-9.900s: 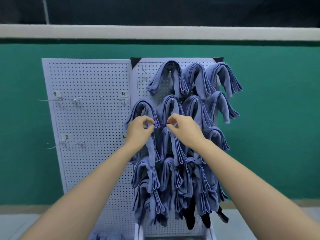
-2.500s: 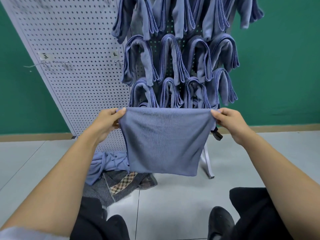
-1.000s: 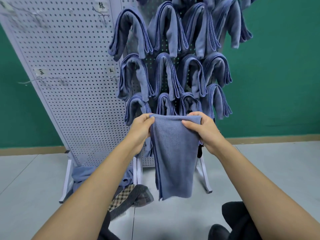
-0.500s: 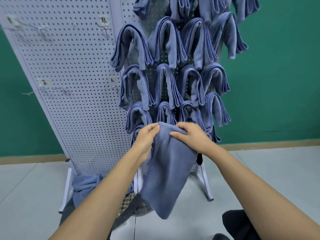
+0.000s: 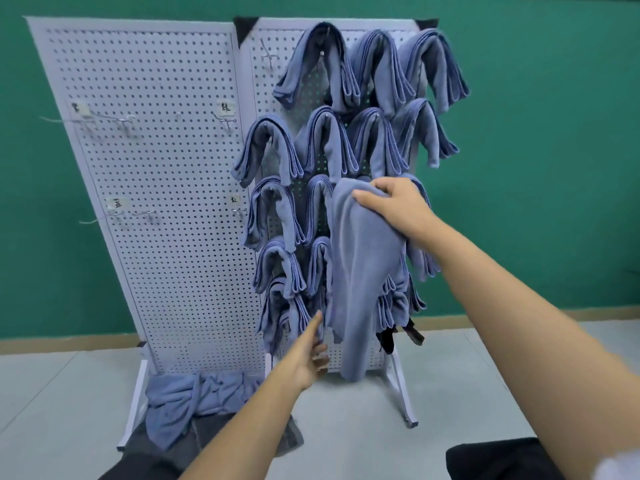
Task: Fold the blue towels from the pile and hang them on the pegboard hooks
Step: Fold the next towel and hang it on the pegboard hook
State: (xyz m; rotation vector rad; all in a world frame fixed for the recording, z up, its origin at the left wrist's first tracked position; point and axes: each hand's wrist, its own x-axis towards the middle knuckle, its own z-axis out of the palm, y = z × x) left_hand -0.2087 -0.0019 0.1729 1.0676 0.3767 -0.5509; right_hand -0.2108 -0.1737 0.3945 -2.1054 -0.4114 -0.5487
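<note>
Folded towel (image 5: 360,271): right hand (image 5: 391,202) grips its top fold at mid-pegboard (image 5: 173,168), apparently to hang it; left hand (image 5: 311,355) touches the hem lower down, hold unclear.

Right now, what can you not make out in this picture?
Head view:
Target hook: hidden behind the held towel and right hand.
Left hand: fingers motion-blurred; grip on the towel unclear.
Pegboard labels: too small to read.
Floor pile: partly covered by the left forearm.
</note>
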